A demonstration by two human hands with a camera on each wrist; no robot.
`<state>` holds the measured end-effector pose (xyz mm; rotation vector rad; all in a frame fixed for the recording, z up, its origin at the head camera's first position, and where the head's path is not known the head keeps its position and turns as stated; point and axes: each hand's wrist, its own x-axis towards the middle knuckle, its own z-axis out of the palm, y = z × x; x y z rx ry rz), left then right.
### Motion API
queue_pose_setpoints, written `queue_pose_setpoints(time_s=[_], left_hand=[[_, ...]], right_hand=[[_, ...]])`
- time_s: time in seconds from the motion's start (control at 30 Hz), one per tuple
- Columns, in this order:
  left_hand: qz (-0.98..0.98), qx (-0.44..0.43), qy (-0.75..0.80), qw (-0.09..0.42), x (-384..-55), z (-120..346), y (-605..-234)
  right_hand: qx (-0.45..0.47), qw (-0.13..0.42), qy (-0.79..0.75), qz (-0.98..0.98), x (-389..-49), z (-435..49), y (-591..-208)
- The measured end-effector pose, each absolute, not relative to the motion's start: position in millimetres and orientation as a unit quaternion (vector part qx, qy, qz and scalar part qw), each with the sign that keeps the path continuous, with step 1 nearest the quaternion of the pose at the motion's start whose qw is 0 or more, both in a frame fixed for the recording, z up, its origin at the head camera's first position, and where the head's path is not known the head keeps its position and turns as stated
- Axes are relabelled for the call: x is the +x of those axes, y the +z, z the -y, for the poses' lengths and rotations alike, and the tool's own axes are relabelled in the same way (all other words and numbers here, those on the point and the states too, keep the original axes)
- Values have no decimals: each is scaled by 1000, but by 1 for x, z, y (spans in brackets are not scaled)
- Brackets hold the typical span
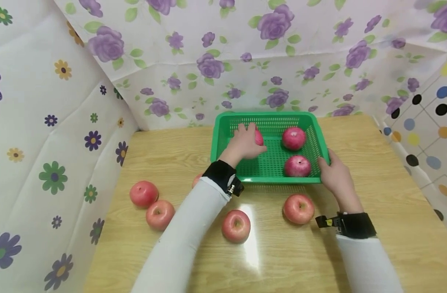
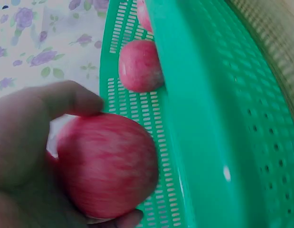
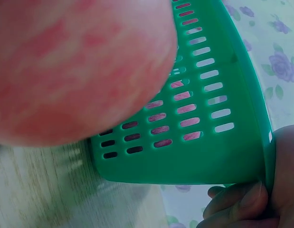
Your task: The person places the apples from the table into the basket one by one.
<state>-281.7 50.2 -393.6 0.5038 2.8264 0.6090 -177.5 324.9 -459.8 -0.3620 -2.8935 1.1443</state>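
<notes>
Likely placing — left grip (image 1: 245, 142) clasps round red apple (image 2: 111, 164)
Right grip (image 1: 336, 173) pinches green plastic basket (image 1: 274, 180), four o'clock; apple likely needs releasing.

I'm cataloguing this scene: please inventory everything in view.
Floral sheets: two, white, behind and left
Dotted sheet: one, white, right
Woodgrain table: one, tan, centre
Perforated plastic basket: one, green, on table
Loose round apples: five, reddish, on table
Basketed apples: two, deep red, basket's right end
Held apple: one, deep red, basket's left half
Sleeves: two, white, forearms
Wrist straps: two, black, wrists
Left hand: one, holding apple
Right hand: one, gripping basket rim
</notes>
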Motion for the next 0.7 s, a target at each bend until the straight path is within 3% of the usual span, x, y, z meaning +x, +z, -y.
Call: queue_pose_setpoints(time_s=[0.7], left_hand=[[-922,249,202,217,-293,-99,-408]], right_hand=[[-114,3,373,921,-177,-325,-458]])
